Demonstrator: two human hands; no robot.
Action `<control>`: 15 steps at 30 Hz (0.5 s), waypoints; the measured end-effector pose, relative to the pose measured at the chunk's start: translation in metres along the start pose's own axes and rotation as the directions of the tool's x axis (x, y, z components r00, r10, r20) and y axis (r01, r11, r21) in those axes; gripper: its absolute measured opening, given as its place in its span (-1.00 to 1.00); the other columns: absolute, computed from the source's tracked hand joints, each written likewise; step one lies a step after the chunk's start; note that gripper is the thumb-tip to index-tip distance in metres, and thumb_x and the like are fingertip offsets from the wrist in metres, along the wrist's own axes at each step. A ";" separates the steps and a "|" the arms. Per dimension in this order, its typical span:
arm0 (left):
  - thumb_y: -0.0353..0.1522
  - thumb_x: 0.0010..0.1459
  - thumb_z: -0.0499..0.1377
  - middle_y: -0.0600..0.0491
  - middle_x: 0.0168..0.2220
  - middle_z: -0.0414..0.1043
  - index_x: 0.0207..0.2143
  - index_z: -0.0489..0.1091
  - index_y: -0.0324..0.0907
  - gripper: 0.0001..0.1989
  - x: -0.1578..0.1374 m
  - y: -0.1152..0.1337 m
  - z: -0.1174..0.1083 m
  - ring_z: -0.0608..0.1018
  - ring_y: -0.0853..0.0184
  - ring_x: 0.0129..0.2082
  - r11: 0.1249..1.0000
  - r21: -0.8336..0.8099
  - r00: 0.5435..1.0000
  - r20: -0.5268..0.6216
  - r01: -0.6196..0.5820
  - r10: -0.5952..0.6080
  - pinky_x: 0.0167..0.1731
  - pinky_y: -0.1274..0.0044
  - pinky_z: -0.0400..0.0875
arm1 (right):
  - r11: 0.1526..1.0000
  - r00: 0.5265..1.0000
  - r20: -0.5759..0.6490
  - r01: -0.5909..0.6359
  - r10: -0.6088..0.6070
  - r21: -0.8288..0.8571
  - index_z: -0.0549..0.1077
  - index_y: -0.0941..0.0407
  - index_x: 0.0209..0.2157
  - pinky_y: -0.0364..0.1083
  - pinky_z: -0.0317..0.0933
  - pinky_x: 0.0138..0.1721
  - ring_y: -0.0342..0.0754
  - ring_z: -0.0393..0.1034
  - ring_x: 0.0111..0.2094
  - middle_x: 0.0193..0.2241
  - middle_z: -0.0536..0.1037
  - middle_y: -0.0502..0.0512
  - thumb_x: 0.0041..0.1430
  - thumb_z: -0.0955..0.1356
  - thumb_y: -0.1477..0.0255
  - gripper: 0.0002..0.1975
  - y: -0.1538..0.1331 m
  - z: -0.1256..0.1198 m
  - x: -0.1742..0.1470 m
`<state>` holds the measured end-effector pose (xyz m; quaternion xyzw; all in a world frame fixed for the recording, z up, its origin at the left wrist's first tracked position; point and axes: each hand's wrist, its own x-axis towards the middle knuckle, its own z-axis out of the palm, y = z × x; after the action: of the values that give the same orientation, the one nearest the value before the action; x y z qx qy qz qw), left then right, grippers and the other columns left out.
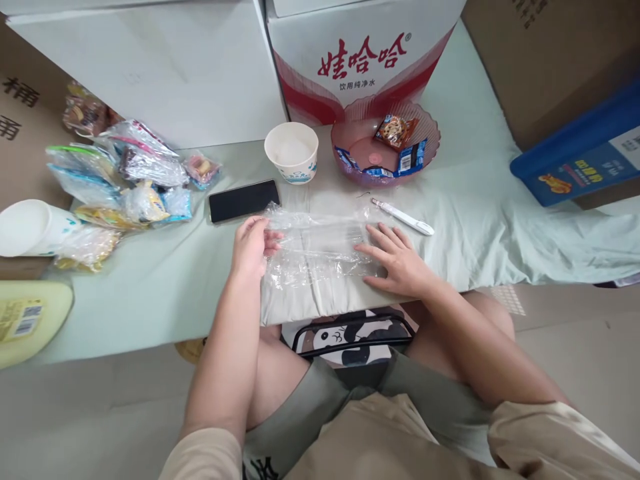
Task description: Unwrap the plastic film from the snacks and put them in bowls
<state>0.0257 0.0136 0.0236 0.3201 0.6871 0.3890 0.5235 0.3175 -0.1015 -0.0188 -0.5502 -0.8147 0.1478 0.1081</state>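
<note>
A crinkled clear plastic bag lies on the cloth in front of me, between my two hands. At its left edge my left hand is closed, with thumb and fingers pinching the plastic. My right hand rests on the bag's right end, palm down with the fingers spread. Just beyond the right fingers lies a white pen-like cutter. A dark phone sits past my left hand, and a white paper cup stands upright behind the bag.
A pink ribbed bowl holds several wrapped snacks. Bagged snacks are piled at the left beside a tipped paper cup. White cartons line the back, a blue package leans at the right, and a yellow container is front left.
</note>
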 end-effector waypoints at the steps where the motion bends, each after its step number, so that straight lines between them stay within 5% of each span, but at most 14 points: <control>1: -0.32 0.08 0.16 0.16 -0.64 0.46 -0.33 0.30 -0.10 -0.90 0.001 -0.001 -0.001 0.38 0.46 -0.77 1.000 -0.020 1.000 -0.016 -0.009 0.009 -0.76 0.69 0.14 | 1.000 1.000 -0.013 -0.002 0.002 0.008 0.38 -0.10 0.32 0.45 -0.04 0.41 0.40 0.02 0.48 0.46 0.19 0.15 0.25 0.40 0.19 -0.39 0.000 0.000 0.001; 7: -0.14 0.14 0.19 0.14 -0.63 0.44 -0.33 0.31 -0.11 -0.76 0.006 -0.006 -0.013 0.48 0.42 -0.70 0.994 0.037 0.994 0.009 -0.108 0.107 -0.71 0.66 0.23 | 0.999 0.997 -0.075 0.025 -0.022 0.041 0.64 0.00 -0.15 0.41 0.05 0.37 0.37 0.11 0.44 0.33 0.41 0.13 0.32 0.29 0.21 -0.70 0.001 -0.003 0.003; 11: -0.26 -0.05 0.37 0.03 -0.31 0.60 -0.05 0.35 -0.07 -0.51 0.001 -0.009 -0.025 0.58 0.40 -0.55 0.979 0.057 0.949 0.263 -0.196 0.174 -0.65 0.67 0.26 | 0.991 0.997 -0.066 0.047 -0.039 0.123 0.58 0.05 -0.47 0.38 0.26 0.19 0.35 0.37 0.27 0.21 0.54 0.14 0.37 0.20 0.11 -0.50 0.005 -0.011 0.003; 15: -0.42 -0.15 0.41 0.01 -0.11 0.59 0.21 0.26 0.06 -0.17 -0.007 -0.012 -0.028 0.54 0.44 -0.58 0.972 0.140 0.894 0.434 -0.190 0.112 -0.66 0.66 0.27 | 0.961 0.995 -0.055 -0.063 0.080 0.268 0.39 0.06 -0.63 0.20 0.45 -0.10 0.21 0.60 -0.01 0.05 0.66 0.20 0.45 0.06 0.16 -0.37 0.006 -0.017 0.004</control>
<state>0.0001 -0.0037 0.0204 0.4950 0.5623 0.2868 0.5971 0.3271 -0.0934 -0.0053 -0.5644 -0.7632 0.2414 0.2020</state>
